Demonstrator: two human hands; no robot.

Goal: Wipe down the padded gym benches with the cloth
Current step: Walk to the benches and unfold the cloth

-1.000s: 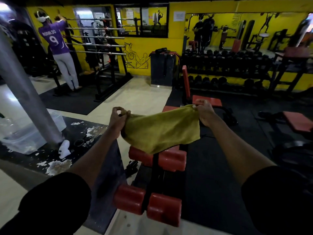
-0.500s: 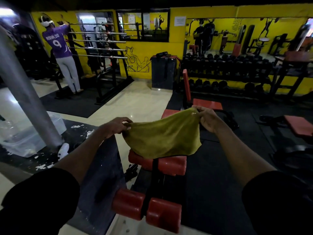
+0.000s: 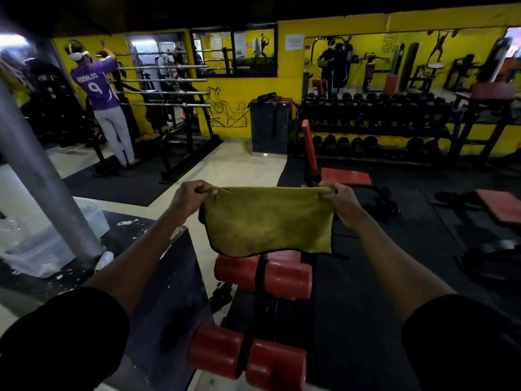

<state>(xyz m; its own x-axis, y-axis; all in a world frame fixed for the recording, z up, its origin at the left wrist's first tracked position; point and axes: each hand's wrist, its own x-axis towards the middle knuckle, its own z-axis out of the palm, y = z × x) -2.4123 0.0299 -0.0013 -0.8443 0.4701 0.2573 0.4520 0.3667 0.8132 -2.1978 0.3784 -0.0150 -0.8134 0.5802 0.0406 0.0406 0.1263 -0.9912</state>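
Cloth: an olive-yellow terry cloth with a dark stitched hem (image 3: 267, 220), stretched flat in the air above the near bench, its lower edge hanging just over the upper rollers.
Left hand: the left hand (image 3: 188, 196) is clamped on the cloth's top left corner, fingers curled round a bunched bit of fabric.
Right hand: the right hand (image 3: 339, 201) pinches the top right corner tight, arm reaching forward.
Near bench: a black-framed bench with red padded foam rollers (image 3: 265, 273), directly below the cloth; a second pair of rollers sits closer to the person.
Far bench: a red padded seat with an upright red backrest (image 3: 345, 176), beyond the cloth, partly hidden by the right hand.
Dumbbell rack: a black rack of dark dumbbells (image 3: 375, 119) behind the far bench, against the yellow wall.
Grey column: a thick grey post (image 3: 42, 170), well left of the cloth.
Other person: someone in a purple numbered shirt (image 3: 97, 90), far left of the cloth, back turned, at a rack of chrome bars.
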